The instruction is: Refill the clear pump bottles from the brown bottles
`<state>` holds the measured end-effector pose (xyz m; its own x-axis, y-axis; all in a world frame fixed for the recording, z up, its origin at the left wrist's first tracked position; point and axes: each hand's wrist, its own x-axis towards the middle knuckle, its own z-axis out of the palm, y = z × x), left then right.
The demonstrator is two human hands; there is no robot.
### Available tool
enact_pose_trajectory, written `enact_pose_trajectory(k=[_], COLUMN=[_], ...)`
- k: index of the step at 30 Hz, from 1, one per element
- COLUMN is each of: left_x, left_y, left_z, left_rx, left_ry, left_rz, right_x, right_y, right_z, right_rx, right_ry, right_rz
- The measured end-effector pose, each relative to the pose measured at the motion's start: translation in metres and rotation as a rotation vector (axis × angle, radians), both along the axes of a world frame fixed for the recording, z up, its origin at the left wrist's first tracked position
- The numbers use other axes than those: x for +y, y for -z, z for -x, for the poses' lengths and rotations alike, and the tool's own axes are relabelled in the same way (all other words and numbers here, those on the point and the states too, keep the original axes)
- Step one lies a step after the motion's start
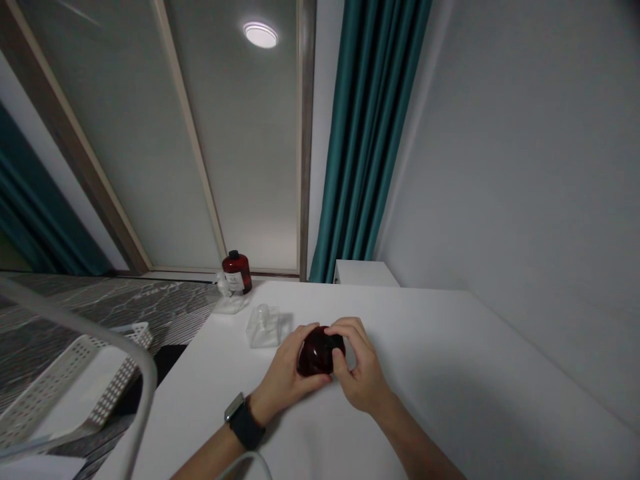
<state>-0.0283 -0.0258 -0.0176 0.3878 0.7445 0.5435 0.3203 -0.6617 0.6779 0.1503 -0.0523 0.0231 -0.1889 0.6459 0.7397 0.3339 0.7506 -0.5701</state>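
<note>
Held between both hands: one dark red glass bottle (316, 351), rounded in outline, over the near part of the white table (425, 413). Contact between bottle and tabletop not determinable from this view.

Left hand (283, 381): fingers (305, 347) closed around the bottle's left side and underside, thumb hidden. Black-strapped wristwatch (244, 421) on the left wrist.

Right hand (360, 369): fingers (350, 327) curled over the top of the bottle, thumb pressed against its near side. Both hands firmly closed on the bottle, with no wide opening between fingers and glass.

Just beyond the hands, standing on the table: clear glass bottle (264, 327), square-bodied with a round stopper. Farther along, at the table's far corner: small clear glass bottle (226, 293), partly overlapping a dark red bottle with black cap and white label (237, 273).

Beyond the table's left edge: white perforated basket (83, 380), partly behind a pale curved rail (85, 323). Pale cable (245, 463) at the bottom of the view. Past the far edge: white cabinet (365, 272) and teal curtain (370, 133).
</note>
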Motion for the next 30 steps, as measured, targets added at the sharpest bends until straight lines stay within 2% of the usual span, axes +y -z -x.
enact_pose_trajectory(k=[7,13,16,21,30], left_x=[0.004,0.006,0.006,0.007,0.008], left_y=[0.005,0.004,0.000,-0.006,-0.005], left_z=[0.001,0.002,0.002,0.004,0.006], left_rx=[-0.005,-0.065,-0.072,-0.058,-0.044], left_ry=[-0.019,-0.046,-0.061,-0.084,-0.095], left_rz=[0.067,0.163,0.185,0.195,0.182], right_x=[0.003,0.023,0.038,0.059,0.086], right_y=[0.002,0.015,0.024,0.039,0.072], right_z=[-0.003,-0.017,-0.030,-0.053,-0.077], right_rx=[0.063,0.172,0.076,-0.214,-0.311], right_ry=[0.000,0.111,0.193,0.159,0.307], right_rz=[0.052,0.126,0.198,0.252,0.305])
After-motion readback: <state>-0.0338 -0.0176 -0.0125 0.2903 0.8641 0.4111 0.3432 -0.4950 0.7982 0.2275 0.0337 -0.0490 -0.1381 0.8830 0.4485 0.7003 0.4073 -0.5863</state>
